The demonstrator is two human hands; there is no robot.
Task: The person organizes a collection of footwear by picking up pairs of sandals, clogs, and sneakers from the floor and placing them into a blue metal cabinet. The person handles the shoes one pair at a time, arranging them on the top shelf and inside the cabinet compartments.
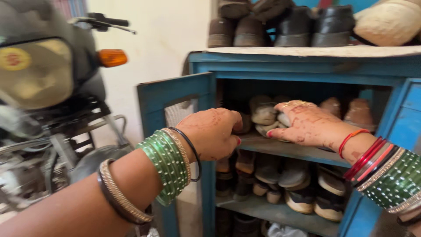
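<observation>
A blue wooden shoe cabinet (307, 66) stands open ahead, its shelves packed with worn shoes. My left hand (215, 131), wearing green and gold bangles, curls over the front edge of the upper shelf (285, 149) beside the open door (175, 94). My right hand (307, 125), with red and green bangles, rests palm down on a pale grey shoe (263, 112) on that same shelf. Brown shoes (357, 112) sit further right on the shelf. The lower shelf holds several dark and white shoes (302, 193).
Several dark shoes (289, 26) and a light woven item (390, 22) lie on the cabinet's top. A motorcycle (48, 87) with an orange indicator (112, 57) is parked at the left against a cream wall.
</observation>
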